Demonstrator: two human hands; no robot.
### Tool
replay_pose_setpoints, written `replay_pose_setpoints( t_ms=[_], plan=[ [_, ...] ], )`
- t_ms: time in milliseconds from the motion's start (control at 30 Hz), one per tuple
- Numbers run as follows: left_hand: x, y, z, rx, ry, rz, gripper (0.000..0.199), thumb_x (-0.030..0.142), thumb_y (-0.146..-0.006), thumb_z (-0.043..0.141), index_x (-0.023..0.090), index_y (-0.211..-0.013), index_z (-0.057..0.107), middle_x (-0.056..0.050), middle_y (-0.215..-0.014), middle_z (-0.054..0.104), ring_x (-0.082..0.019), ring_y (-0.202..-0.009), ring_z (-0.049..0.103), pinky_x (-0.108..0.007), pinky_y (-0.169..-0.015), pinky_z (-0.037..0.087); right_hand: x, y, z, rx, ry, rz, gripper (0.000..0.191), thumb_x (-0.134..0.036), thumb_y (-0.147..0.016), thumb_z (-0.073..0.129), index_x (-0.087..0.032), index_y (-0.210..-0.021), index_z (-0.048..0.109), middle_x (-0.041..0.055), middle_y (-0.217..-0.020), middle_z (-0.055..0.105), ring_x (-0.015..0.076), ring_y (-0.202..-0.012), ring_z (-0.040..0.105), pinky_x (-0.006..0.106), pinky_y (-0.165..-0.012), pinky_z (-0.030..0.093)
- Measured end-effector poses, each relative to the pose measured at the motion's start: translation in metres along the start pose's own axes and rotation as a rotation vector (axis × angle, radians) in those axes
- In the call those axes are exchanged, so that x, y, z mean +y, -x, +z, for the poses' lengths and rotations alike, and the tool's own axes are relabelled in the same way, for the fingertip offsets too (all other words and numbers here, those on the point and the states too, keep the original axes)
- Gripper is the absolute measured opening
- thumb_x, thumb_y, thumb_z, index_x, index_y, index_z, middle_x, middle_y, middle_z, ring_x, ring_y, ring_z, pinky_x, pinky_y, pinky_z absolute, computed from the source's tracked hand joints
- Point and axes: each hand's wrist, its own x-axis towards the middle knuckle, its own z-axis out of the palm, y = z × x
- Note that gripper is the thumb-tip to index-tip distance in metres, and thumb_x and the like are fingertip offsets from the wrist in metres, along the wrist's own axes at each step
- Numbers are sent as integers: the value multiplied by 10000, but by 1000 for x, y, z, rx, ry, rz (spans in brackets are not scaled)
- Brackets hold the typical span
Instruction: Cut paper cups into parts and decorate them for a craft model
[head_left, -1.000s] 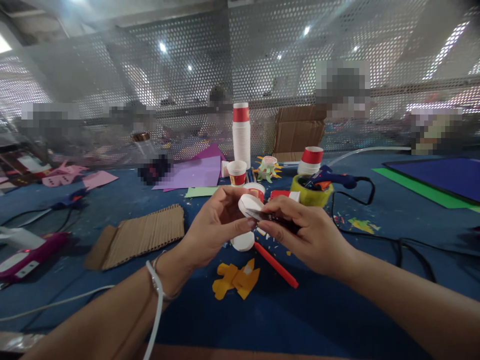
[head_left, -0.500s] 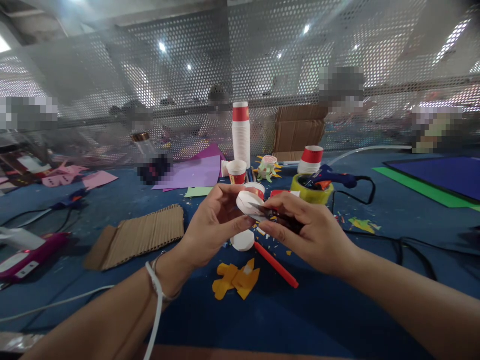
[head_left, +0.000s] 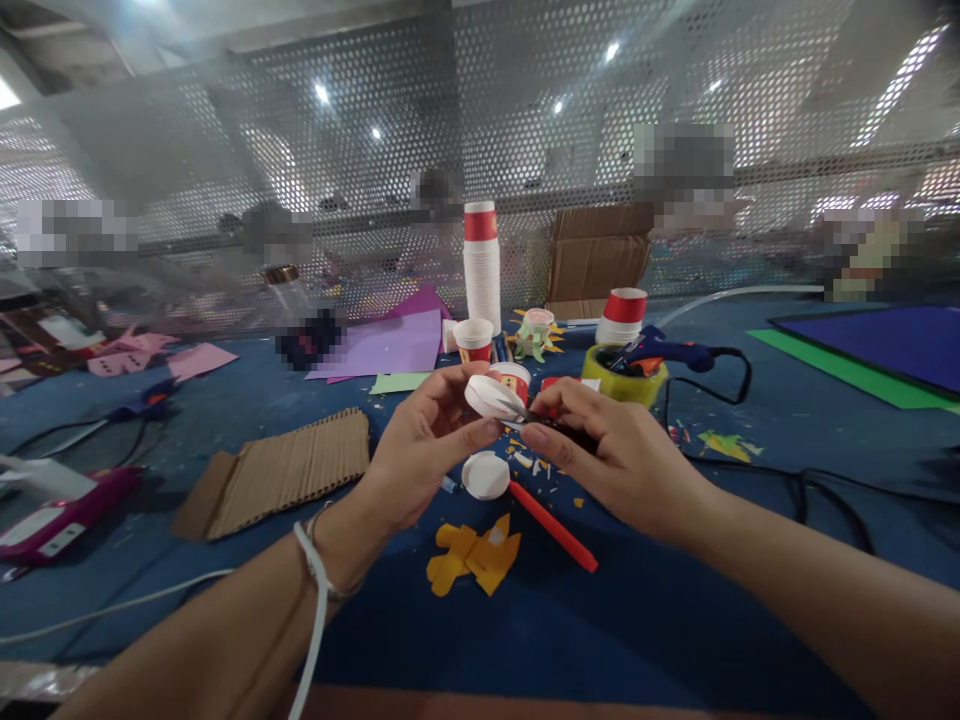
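My left hand (head_left: 427, 435) pinches a round white piece (head_left: 489, 394), which looks like the bottom of a paper cup. My right hand (head_left: 607, 450) is closed on a pair of dark-handled scissors (head_left: 541, 418), whose blades lie against the white piece. Most of the scissor handle is hidden by my fingers. Below my hands a white disc (head_left: 486, 476) lies on the blue table, touching or nearly touching a red marker pen (head_left: 555, 528). Orange paper cut-outs (head_left: 472, 556) lie nearer to me. A red and white paper cup (head_left: 513, 380) stands just behind my hands.
A tall stack of paper cups (head_left: 481, 265) stands at the back. To the right, a glue gun (head_left: 667, 352) rests on a yellow tape roll (head_left: 626, 378). Corrugated cardboard (head_left: 292, 468) lies at left, beside purple paper (head_left: 390, 345). Black cable (head_left: 810, 480) runs along the right.
The white piece has shifted slightly left and tipped flatter in my left hand. The scissors have moved with it and their blades look closer to level.
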Motion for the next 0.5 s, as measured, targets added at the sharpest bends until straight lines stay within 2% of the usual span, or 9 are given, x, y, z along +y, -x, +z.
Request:
replay_pose_setpoints(
  t_ms=[167, 500],
  plan=[
    [0, 1, 1, -9, 4, -13, 431, 183, -745, 842, 212, -1138, 666, -58, -1139, 733, -220, -1103, 661, -344, -964, 499, 2, 2, 1, 6, -24, -29, 323, -518, -974, 540, -200, -961, 598, 17, -763, 659, 137, -621, 547, 262, -531, 376],
    [3, 2, 3, -43, -19, -36, 395, 208, -759, 843, 211, -1125, 696, -60, -1126, 733, -194, -1062, 662, -315, -937, 504, 1, 1, 0, 5, -2, -58, 332, -497, -989, 519, -195, -868, 586, -37, -650, 530, 103, -548, 418, 265, -514, 325]
  ],
)
